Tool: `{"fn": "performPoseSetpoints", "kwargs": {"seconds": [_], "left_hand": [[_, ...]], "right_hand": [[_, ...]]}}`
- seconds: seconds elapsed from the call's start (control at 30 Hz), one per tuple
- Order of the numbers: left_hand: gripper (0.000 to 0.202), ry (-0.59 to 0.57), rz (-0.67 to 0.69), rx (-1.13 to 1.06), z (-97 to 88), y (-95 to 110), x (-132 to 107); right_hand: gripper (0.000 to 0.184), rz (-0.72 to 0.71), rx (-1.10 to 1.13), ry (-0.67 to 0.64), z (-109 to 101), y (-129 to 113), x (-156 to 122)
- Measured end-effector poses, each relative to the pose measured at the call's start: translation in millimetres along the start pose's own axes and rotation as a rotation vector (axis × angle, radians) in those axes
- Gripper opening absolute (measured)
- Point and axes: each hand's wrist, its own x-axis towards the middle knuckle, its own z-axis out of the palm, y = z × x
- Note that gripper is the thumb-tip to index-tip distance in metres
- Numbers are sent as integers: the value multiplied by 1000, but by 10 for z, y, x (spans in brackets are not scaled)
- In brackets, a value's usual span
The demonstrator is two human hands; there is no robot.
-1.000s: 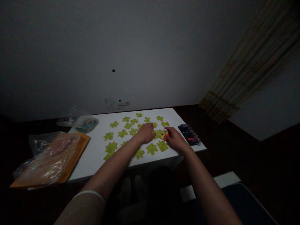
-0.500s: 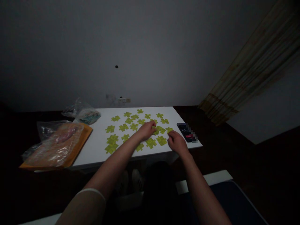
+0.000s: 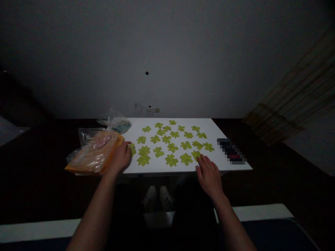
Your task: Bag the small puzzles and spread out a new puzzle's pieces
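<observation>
Many yellow-green jigsaw puzzle pieces lie face up, spread over a white table. My left hand is at the table's left side, its fingers curled at the edge of one puzzle piece, which is partly covered by the fingers. Right of that piece, two pieces lie close together. My right hand rests at the near edge on the right, fingers stretched out, fingertips touching a puzzle piece.
An orange envelope under clear plastic lies at the left end, beside my left hand. Behind it is a clear bag with patterned contents. A dark phone, partly pixelated, lies on the right. A wall stands behind the table.
My left hand has gone from the middle of the pieces to the left side, where a piece now lies at its fingers. My right hand's fingers have straightened. The view has turned left.
</observation>
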Motion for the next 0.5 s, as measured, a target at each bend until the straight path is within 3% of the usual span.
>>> {"fn": "performPoseSetpoints", "kwargs": {"seconds": [0.23, 0.33, 0.5], "left_hand": [[45, 23, 129, 212, 160, 1, -54], [45, 24, 200, 223, 164, 136, -209], [39, -120, 396, 201, 248, 449, -534]], "right_hand": [[58, 50, -21, -5, 23, -12, 18], [56, 58, -46, -24, -2, -93, 70], [52, -82, -62, 15, -29, -455, 99]]}}
